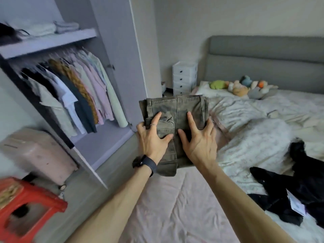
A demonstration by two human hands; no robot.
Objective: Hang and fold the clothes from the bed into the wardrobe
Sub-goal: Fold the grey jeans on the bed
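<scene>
Folded olive trousers (pixel 177 116) are gripped at both edges by left hand (pixel 152 137) and right hand (pixel 199 141), fingers spread; wardrobe (pixel 112 50) stands at ten o'clock.

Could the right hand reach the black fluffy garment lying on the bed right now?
Probably not yet: the right hand is spread on the folded olive-green trousers with the left hand. The black fluffy garment lies unobstructed.

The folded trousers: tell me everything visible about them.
The trousers are olive-grey, of a heavy woven cloth like cotton, with stitched seams and a flapped pocket. They are folded into a thick rectangle and held up flat between the bed and the wardrobe. The left hand and right hand grip the near end, fingers spread on top.
</scene>
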